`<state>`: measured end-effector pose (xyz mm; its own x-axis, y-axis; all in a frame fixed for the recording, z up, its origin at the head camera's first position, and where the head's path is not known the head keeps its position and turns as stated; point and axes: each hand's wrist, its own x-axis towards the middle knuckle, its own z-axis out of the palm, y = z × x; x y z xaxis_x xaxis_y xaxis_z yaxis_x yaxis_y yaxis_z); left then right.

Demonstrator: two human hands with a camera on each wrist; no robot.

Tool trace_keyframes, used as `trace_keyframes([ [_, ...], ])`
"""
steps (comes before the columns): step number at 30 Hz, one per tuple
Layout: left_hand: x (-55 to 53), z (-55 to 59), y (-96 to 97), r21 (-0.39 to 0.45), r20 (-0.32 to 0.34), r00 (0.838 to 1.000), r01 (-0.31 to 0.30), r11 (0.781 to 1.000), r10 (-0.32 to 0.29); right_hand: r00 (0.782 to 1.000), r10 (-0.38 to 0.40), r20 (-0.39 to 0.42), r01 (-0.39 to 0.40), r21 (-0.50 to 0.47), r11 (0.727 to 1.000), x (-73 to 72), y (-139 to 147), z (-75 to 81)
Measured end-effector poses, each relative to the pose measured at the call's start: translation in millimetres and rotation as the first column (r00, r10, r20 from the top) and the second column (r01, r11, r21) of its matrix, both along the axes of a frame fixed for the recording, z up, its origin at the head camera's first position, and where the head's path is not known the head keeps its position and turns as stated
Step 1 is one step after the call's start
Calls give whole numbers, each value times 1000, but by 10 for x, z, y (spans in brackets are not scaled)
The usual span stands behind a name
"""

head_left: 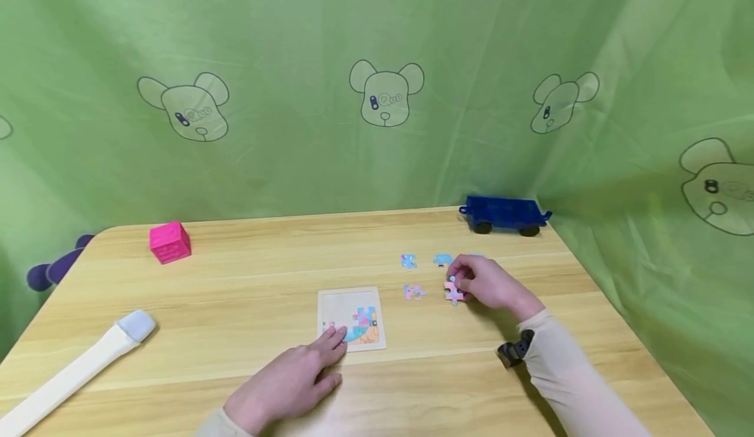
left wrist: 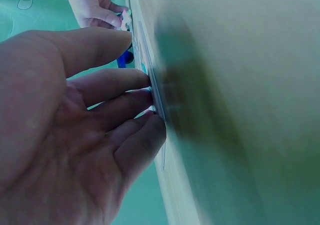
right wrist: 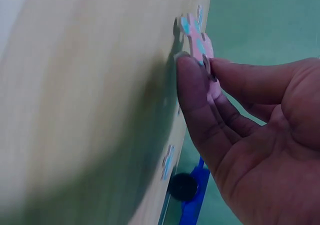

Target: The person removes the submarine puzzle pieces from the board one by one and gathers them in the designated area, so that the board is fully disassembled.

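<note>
A square puzzle board [head_left: 332, 299] lies on the table, with several joined pieces in its lower right part. My left hand [head_left: 294, 375] rests its fingertips on the board's near left edge, the fingers mostly straight. In the left wrist view those fingers [left wrist: 135, 140] touch the board's rim. My right hand [head_left: 491, 283] pinches a pink and blue puzzle piece [head_left: 453, 291] between thumb and fingers. The right wrist view shows this piece [right wrist: 199, 45] tilted up, apart from the tabletop. Loose pieces lie near it, among them a pink one [head_left: 414, 292] and a blue one [head_left: 408, 261].
A dark blue toy wagon [head_left: 503, 213] stands at the back right edge. At the back left sits a pink cube [head_left: 170, 242]. A white bar with a grey end [head_left: 88, 365] crosses the left front. Green curtain [head_left: 294, 162] hangs behind the wooden table [head_left: 247, 306].
</note>
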<state>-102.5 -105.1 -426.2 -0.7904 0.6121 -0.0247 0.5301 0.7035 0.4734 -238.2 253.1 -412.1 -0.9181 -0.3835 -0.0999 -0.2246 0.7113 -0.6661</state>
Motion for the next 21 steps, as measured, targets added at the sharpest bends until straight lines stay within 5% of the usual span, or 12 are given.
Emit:
trace_keyframes([
  [9,0,-20,11,4,-7,1000,-2,1000,2,1000,3,10,-3,-3,1000,-98,78,-107],
  [21,-7,-36,1,4,-6,1000,-3,1000,3,997,-26,-74,34,102,994,-53,7,-47],
])
